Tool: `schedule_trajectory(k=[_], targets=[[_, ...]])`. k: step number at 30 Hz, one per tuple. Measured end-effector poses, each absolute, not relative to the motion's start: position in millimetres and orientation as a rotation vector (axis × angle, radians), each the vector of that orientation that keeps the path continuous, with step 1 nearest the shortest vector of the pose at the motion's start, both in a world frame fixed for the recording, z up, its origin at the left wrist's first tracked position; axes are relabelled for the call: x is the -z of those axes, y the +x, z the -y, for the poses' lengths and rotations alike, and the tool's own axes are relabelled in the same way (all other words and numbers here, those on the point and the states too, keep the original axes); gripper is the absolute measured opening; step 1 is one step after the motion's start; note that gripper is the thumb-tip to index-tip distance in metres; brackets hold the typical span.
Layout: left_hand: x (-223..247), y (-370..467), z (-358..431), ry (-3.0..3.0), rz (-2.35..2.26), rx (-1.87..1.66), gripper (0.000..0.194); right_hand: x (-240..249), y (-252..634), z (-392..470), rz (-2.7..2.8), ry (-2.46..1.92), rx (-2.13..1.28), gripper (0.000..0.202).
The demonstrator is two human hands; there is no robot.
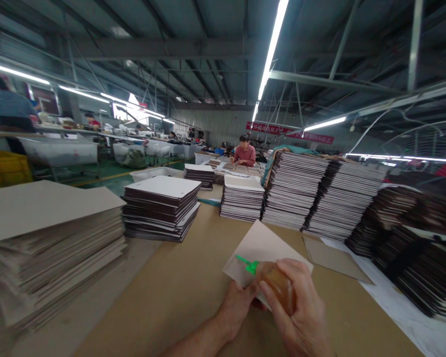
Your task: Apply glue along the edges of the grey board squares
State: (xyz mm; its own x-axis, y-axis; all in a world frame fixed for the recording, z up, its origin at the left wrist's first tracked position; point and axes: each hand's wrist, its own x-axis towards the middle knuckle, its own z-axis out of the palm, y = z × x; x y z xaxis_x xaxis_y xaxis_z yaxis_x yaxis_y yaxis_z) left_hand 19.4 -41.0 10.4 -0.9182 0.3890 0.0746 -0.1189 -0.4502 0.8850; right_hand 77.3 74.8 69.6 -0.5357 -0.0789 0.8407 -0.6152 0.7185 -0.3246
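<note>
Low in the frame, right of centre, the right hand (301,312) is wrapped around an amber glue bottle with a green nozzle (273,280), tip pointing left over a pale grey cardboard sheet (262,245). The left hand (238,307) pinches that sheet's near edge above the brown table (178,292).

Factory packaging hall, steel roof trusses (193,49), strip lights (271,49), stacked flat cardboard (293,191), worktables (193,282)

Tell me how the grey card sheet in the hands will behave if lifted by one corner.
The card sheet looks thin, so probably light. It stays flat though partly held up, so likely fairly stiff, bending slightly rather than drooping. The right hand grips a glue bottle over it; wet glue could make it tacky.
</note>
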Motion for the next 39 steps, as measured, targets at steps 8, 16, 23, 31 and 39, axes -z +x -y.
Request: schedule_trajectory(k=[8,16,23,31,39], targets=[[-7.9,17.4,39.9,0.428,-1.361,-2.488,0.045,-67.6,77.1,-74.5,2.060,0.559,-0.784,0.026],[-3.0,16.0,37.2,0.434,-1.390,-2.479,0.041,-73.6,75.2,-78.6,2.066,0.533,-0.835,0.027],[2.3,13.4,35.3,0.461,-1.344,-2.522,0.035,-74.3,73.1,-79.6,2.109,0.627,-0.837,0.026],[10.4,9.3,31.1,0.331,-1.298,-2.483,0.043,-92.3,66.0,-94.9,1.957,0.289,-0.950,0.033],[12.8,9.0,31.2,0.363,-1.374,-2.437,0.043,-115.2,50.4,-109.2,1.836,0.214,-0.795,0.037]])
